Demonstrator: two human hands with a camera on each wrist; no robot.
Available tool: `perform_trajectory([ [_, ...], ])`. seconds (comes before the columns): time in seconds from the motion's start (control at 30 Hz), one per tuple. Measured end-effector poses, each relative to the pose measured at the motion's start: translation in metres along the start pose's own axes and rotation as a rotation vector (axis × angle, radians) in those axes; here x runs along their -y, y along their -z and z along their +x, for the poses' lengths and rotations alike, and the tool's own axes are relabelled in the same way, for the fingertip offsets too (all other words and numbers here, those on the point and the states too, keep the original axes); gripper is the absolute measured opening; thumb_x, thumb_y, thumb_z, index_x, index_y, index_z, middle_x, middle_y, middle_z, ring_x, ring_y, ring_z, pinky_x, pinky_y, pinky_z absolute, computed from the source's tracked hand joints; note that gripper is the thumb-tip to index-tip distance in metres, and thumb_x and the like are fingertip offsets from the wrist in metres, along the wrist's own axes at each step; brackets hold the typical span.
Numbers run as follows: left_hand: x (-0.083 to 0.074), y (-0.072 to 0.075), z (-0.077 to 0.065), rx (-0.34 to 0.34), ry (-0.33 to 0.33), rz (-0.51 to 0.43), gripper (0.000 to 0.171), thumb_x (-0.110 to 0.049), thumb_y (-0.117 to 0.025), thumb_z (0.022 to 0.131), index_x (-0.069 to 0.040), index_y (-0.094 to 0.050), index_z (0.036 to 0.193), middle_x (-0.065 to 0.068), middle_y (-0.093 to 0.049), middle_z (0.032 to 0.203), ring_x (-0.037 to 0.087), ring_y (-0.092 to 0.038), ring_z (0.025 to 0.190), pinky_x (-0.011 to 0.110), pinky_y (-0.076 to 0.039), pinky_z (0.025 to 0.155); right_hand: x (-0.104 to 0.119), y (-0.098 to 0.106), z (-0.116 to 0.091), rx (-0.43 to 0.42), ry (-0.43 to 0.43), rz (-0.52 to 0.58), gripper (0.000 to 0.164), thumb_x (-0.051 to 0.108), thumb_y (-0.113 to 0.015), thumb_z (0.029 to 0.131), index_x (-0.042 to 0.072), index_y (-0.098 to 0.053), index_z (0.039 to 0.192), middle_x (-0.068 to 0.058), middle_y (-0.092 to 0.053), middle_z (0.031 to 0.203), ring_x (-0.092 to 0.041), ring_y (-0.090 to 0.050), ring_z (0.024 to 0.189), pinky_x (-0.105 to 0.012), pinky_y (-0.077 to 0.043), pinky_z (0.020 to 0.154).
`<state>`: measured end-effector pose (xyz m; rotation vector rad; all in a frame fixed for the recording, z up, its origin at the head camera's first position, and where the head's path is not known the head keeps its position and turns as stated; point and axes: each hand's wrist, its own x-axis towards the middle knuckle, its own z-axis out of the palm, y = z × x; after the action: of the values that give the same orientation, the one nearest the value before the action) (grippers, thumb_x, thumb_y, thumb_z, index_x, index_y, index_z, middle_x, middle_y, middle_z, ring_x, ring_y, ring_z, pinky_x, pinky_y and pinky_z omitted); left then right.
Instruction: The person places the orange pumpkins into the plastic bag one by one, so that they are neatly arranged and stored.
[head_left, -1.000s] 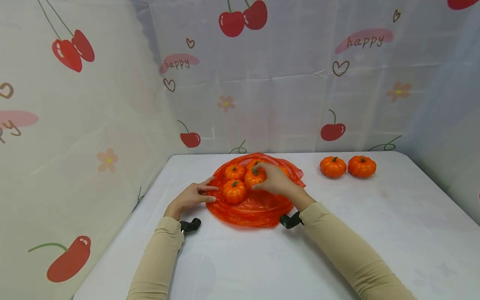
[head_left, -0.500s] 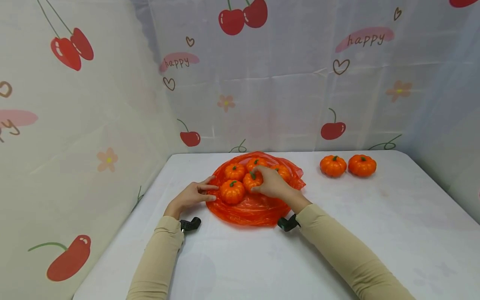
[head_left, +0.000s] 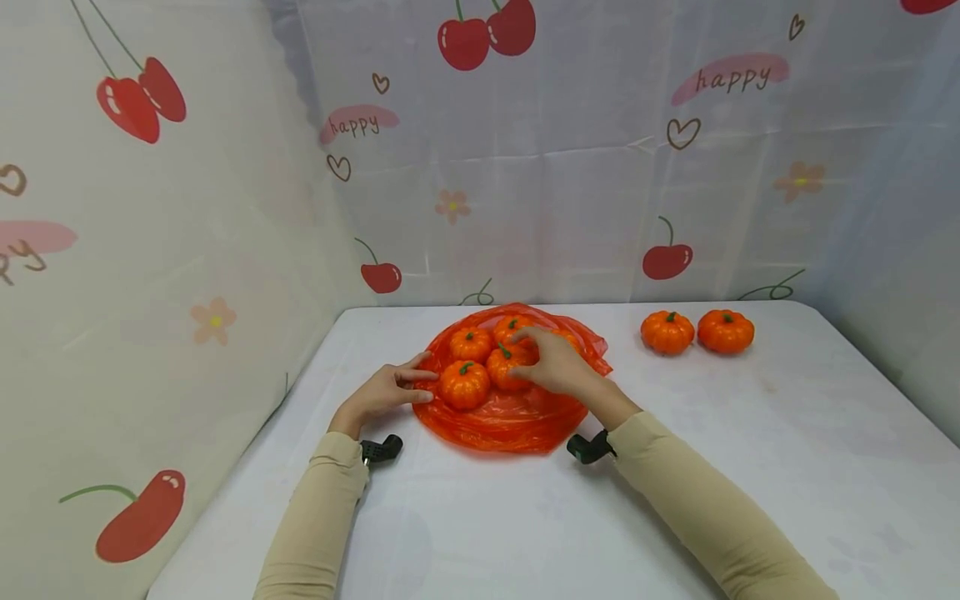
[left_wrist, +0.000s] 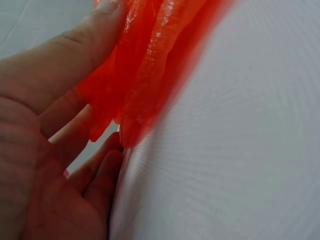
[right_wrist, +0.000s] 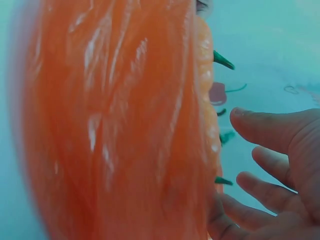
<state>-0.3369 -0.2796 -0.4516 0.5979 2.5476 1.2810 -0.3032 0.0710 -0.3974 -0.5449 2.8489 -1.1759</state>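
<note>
An orange plastic bag (head_left: pixel 517 427) lies spread on the table, its mouth facing up. Several small orange pumpkins with green stems sit together in it, among them a front-left pumpkin (head_left: pixel 463 386) and a middle pumpkin (head_left: pixel 507 367). My left hand (head_left: pixel 381 395) holds the bag's left edge; in the left wrist view the thumb lies on the film, with fingers behind it. Over the middle pumpkin hovers my right hand (head_left: pixel 558 365), its fingers spread and apart from the pumpkins in the right wrist view (right_wrist: pixel 280 175). It partly hides a pumpkin at the bag's right.
Two more pumpkins, a left one (head_left: pixel 667 332) and a right one (head_left: pixel 725 332), stand side by side at the table's back right. A white cloth covers the table (head_left: pixel 480 517). Printed curtains (head_left: pixel 525 192) rise behind it and at both sides.
My right hand moved left with the middle pumpkin, nudging the front-left pumpkin left, then let go and drew back slightly to the right. The left hand stayed at the bag's edge.
</note>
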Motion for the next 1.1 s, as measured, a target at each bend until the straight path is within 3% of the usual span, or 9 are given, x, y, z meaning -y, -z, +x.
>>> perform_trajectory([
  [0.33, 0.000, 0.001, 0.000, -0.001, 0.008, -0.008, 0.046, -0.033, -0.083, 0.088, -0.018, -0.073, 0.131, -0.004, -0.036, 0.167, 0.030, -0.021, 0.160, 0.056, -0.017, 0.129, -0.019, 0.019, -0.014, -0.014, 0.010, 0.038, 0.050, 0.030, -0.080, 0.091, 0.015, -0.061, 0.135, -0.013, -0.061, 0.141, -0.037, -0.056, 0.128, -0.057, -0.052, 0.105],
  [0.77, -0.002, 0.001, 0.002, -0.003, 0.018, -0.015, 0.046, -0.035, -0.083, 0.087, -0.020, -0.074, 0.129, -0.006, -0.037, 0.166, 0.030, -0.022, 0.160, 0.056, -0.019, 0.129, -0.036, 0.043, -0.031, 0.028, 0.022, 0.080, 0.048, 0.028, -0.078, 0.093, 0.014, -0.061, 0.136, -0.013, -0.063, 0.137, -0.038, -0.059, 0.129, -0.049, -0.059, 0.097],
  [1.1, 0.000, 0.000, 0.001, -0.002, 0.024, -0.013, 0.045, -0.033, -0.082, 0.088, -0.019, -0.074, 0.131, -0.005, -0.036, 0.167, 0.032, -0.021, 0.160, 0.057, -0.019, 0.129, -0.066, 0.064, -0.051, -0.033, 0.051, 0.027, 0.043, 0.031, -0.078, 0.093, 0.015, -0.065, 0.130, -0.013, -0.068, 0.132, -0.038, -0.060, 0.126, -0.054, -0.058, 0.096],
])
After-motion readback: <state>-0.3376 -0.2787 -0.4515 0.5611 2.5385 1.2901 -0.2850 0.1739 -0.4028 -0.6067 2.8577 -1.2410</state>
